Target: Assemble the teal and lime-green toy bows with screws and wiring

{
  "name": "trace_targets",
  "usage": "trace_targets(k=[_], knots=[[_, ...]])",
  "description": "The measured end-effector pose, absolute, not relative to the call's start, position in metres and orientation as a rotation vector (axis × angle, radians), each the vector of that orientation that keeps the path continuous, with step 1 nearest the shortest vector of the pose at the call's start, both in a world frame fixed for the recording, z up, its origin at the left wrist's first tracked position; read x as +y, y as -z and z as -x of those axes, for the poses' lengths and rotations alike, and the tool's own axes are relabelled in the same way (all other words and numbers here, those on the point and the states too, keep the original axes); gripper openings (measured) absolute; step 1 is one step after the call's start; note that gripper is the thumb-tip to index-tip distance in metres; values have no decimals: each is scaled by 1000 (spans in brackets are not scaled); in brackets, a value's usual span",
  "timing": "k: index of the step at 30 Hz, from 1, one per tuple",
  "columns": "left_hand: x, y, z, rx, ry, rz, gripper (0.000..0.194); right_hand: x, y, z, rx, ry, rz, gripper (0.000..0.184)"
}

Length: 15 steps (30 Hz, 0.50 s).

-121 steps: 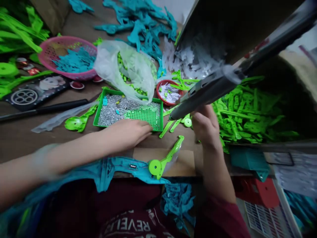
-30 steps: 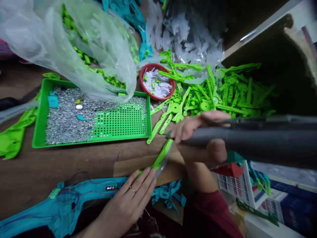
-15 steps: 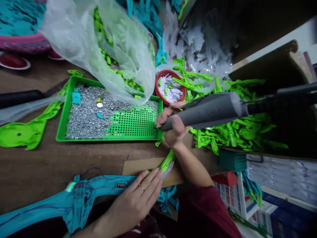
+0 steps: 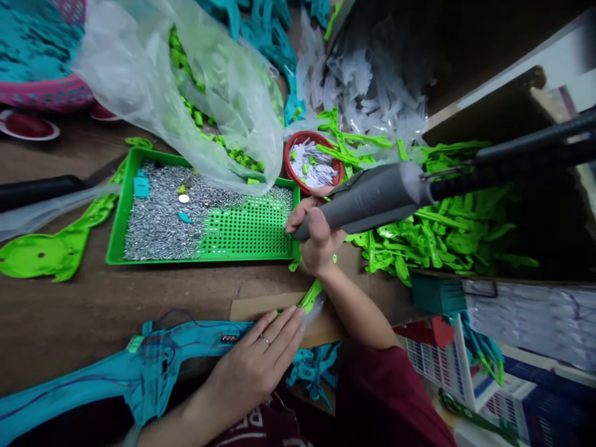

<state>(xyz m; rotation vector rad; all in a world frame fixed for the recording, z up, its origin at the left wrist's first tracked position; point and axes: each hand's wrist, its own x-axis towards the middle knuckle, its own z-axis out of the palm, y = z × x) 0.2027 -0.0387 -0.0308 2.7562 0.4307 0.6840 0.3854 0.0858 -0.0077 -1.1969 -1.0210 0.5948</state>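
Lime plastic arm (image 4: 311,297) lies on cardboard (image 4: 261,305) at brown tabletop (image 4: 195,287) edge, under L hand (image 4: 261,357), flat, fingers nearly straight. R hand (image 4: 319,233) curled round grey power screwdriver (image 4: 372,197) by green screw tray (image 4: 205,259); carton (image 4: 503,112) on R.

Brown wooden table (image 4: 200,287) seen at left and centre, surface dull. Large cardboard box (image 4: 488,115) set at right, flap raised, interior deeply shadowed. White wall (image 4: 559,59) partly shown at upper right, blurred. White slatted crate (image 4: 435,360) placed below table edge, lower right. Scene dimly lit; no window shown.
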Motion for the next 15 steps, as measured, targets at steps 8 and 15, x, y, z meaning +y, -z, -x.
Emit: trace_targets(k=[8, 15], knots=[[-42, 31, -203, 437, -714, -2694, 45, -1, -69, -390, -952, -479, 1103, 28], [-43, 32, -201, 399, -707, -2696, 46, -53, -36, -388, -964, -485, 1233, 32]])
